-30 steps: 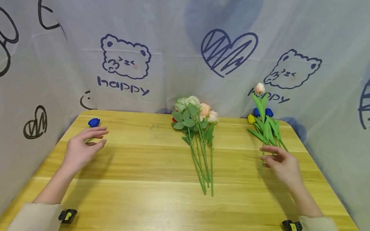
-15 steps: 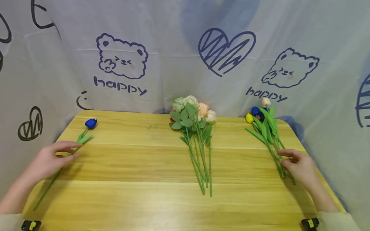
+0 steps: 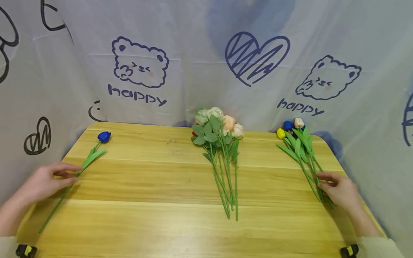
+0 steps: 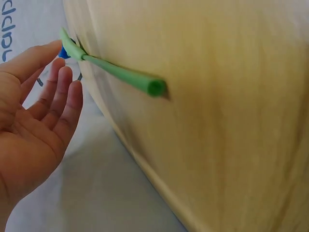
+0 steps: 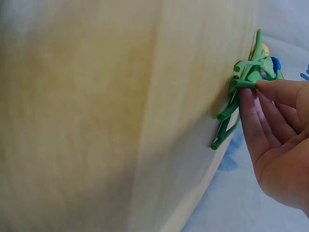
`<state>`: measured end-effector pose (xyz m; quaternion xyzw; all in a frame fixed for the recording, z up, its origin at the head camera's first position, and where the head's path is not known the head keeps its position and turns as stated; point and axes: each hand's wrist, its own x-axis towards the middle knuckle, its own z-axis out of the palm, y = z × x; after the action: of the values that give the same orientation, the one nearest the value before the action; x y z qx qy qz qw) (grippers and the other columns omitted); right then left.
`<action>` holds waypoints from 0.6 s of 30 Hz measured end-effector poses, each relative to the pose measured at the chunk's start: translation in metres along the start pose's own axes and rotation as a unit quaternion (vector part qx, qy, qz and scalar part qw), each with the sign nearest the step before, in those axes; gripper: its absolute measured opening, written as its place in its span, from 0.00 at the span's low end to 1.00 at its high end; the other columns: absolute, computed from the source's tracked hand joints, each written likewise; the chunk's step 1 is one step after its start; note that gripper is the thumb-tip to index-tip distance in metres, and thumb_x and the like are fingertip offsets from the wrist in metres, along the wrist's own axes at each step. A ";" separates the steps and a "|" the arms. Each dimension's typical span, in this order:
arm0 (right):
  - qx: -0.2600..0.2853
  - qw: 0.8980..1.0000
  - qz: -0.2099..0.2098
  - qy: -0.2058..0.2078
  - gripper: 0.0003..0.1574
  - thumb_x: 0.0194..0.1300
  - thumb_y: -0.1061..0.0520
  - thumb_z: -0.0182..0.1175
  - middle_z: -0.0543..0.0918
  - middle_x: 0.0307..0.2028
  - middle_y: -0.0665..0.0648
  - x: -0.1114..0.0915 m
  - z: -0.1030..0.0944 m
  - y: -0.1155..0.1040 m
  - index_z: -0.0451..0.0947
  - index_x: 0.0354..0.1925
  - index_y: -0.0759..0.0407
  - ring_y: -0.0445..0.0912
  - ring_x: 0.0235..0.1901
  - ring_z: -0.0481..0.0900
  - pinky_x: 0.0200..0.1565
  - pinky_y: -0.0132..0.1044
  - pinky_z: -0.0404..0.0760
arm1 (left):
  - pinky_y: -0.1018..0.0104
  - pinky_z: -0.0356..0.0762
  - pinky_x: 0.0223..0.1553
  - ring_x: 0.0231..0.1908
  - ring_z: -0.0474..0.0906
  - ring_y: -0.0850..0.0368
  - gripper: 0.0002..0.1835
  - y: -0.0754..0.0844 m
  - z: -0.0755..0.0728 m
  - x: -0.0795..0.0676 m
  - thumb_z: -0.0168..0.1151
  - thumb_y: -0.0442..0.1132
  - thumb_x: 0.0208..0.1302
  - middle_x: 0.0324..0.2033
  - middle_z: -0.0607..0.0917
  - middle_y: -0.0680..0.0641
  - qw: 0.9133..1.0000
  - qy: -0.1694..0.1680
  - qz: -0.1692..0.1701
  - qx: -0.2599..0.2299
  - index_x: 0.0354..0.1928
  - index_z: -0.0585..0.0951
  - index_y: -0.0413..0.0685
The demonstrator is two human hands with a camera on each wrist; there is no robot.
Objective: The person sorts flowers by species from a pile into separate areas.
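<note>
On the left of the table lies a blue tulip (image 3: 104,137) with a green stem running toward the near edge. My left hand (image 3: 51,181) is at its stem, fingers loosely bent. In the left wrist view the left hand (image 4: 36,111) has a small gap between thumb and index finger, and the stem (image 4: 125,77) does not look gripped. My right hand (image 3: 340,191) pinches the stem of a pale pink tulip (image 3: 299,123) on top of other tulips. The right wrist view has that stem (image 5: 243,83) between thumb and index finger of the right hand (image 5: 280,145).
A bunch of artificial roses (image 3: 215,125), cream, peach and some red, lies mid-table with stems toward me. Yellow (image 3: 281,133) and blue tulips (image 3: 288,125) lie at the back right. Printed cloth (image 3: 200,79) hangs around the wooden table (image 3: 145,222).
The right hand has lowered the pale pink tulip onto the other tulips and moved right and nearer. My left hand has moved left and down along the blue tulip's stem.
</note>
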<state>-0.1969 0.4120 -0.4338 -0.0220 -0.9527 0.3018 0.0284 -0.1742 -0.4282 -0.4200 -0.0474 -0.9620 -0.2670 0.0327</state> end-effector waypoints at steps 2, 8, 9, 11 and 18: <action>0.002 1.000 0.005 0.005 0.24 0.74 0.62 0.63 0.80 0.58 0.76 -0.001 0.001 0.001 0.78 0.64 0.70 0.25 0.31 0.79 0.31 0.33 0.87 | 0.72 0.77 0.30 0.34 0.72 0.83 0.19 -0.002 0.000 0.000 0.75 0.34 0.63 0.49 0.86 0.33 1.000 -0.011 -0.008 0.003 0.55 0.86 0.36; -0.017 1.000 0.011 0.009 0.23 0.73 0.61 0.64 0.82 0.55 0.76 -0.001 0.000 -0.001 0.79 0.62 0.69 0.39 0.30 0.86 0.28 0.34 0.85 | 0.73 0.75 0.32 0.32 0.73 0.79 0.22 -0.008 -0.001 -0.002 0.75 0.36 0.63 0.42 0.88 0.38 0.998 -0.057 -0.035 0.009 0.56 0.84 0.31; -0.020 1.000 0.012 0.008 0.23 0.73 0.60 0.64 0.83 0.54 0.76 0.000 0.000 -0.001 0.79 0.62 0.69 0.40 0.30 0.87 0.28 0.34 0.85 | 0.73 0.75 0.32 0.32 0.73 0.78 0.22 -0.008 -0.002 -0.002 0.75 0.35 0.63 0.41 0.88 0.39 0.997 -0.064 -0.036 0.008 0.56 0.84 0.30; -0.025 1.000 0.013 0.007 0.23 0.73 0.60 0.64 0.83 0.54 0.75 0.000 0.000 -0.001 0.79 0.62 0.69 0.42 0.30 0.87 0.28 0.34 0.84 | 0.73 0.75 0.33 0.32 0.74 0.77 0.22 -0.009 -0.002 -0.002 0.74 0.34 0.64 0.39 0.89 0.41 0.996 -0.075 -0.040 0.004 0.57 0.83 0.29; -0.025 0.999 0.025 -0.003 0.24 0.74 0.58 0.64 0.82 0.55 0.75 0.002 -0.001 -0.001 0.78 0.63 0.69 0.45 0.33 0.88 0.29 0.34 0.85 | 0.73 0.79 0.34 0.33 0.77 0.78 0.21 -0.010 -0.001 -0.003 0.71 0.34 0.67 0.41 0.89 0.37 0.995 -0.087 -0.053 -0.013 0.57 0.83 0.28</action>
<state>-0.1994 0.4117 -0.4326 -0.0452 -0.9591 0.2789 0.0178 -0.1723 -0.4377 -0.4245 -0.0197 -0.9588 -0.2758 -0.0658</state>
